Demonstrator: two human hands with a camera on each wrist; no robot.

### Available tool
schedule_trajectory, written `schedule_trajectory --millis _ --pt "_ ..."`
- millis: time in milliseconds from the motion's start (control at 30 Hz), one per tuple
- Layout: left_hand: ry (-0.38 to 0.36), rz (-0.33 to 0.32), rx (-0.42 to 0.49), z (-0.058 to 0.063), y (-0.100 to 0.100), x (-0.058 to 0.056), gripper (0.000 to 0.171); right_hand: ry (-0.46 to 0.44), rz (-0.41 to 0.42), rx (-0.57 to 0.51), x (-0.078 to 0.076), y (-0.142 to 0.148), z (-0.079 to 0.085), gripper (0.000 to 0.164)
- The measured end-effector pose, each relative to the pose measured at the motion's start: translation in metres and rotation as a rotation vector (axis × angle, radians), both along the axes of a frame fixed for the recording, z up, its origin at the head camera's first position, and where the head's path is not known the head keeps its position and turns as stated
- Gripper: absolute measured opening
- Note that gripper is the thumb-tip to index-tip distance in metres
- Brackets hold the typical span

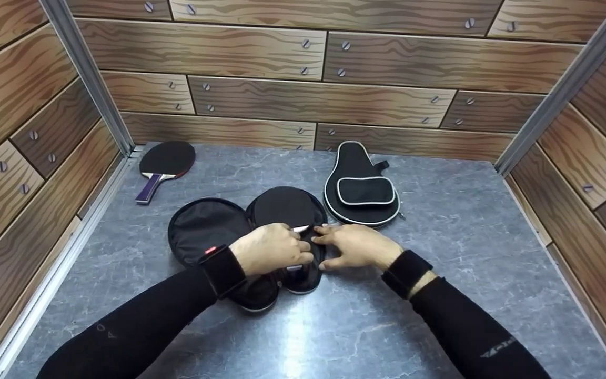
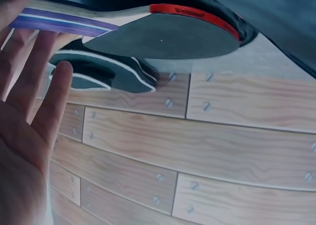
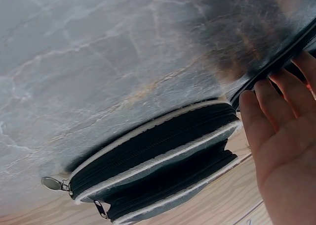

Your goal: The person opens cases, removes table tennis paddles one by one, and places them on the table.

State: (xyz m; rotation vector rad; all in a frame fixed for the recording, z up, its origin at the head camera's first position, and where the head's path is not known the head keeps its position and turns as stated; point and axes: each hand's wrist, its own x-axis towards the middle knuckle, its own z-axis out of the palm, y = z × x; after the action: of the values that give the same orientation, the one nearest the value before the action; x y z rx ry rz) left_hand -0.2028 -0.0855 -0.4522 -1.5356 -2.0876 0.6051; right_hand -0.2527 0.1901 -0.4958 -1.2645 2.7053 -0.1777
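A black table tennis bat (image 1: 284, 205) lies in the right half of an unzipped black bat case (image 1: 205, 226), whose lid is folded out to the left. My left hand (image 1: 274, 246) grips the bat by its purple-striped handle (image 2: 64, 23), thumb on one side and fingers on the other. The red edge band (image 2: 192, 11) of the blade shows in the left wrist view. My right hand (image 1: 358, 245) touches the right rim of the case, its fingers reaching over the edge and fairly straight in the right wrist view. Part of the handle is hidden behind my left hand.
A second black bat case (image 1: 355, 158) with white piping and a front pocket lies behind my right hand. Another bat (image 1: 169, 159) with a purple handle rests at the back left. Wood-patterned walls (image 1: 261, 97) enclose the grey marbled table (image 1: 455, 221) at the back and sides.
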Motion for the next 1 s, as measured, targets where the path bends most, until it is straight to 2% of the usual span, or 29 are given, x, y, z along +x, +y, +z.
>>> schedule_trajectory --millis 433,700,1000 --pt "-0.002 0.010 0.084 0.015 -0.006 -0.006 0.011 0.005 -0.008 0.005 0.000 0.001 -0.001 0.070" --pt "0.022 0.053 0.133 0.023 -0.008 -0.008 0.011 0.006 -0.013 0.008 0.000 -0.001 -0.001 0.070" --pt "0.008 0.085 0.202 0.038 -0.013 -0.013 0.007 -0.021 -0.014 0.009 0.000 -0.002 0.001 0.072"
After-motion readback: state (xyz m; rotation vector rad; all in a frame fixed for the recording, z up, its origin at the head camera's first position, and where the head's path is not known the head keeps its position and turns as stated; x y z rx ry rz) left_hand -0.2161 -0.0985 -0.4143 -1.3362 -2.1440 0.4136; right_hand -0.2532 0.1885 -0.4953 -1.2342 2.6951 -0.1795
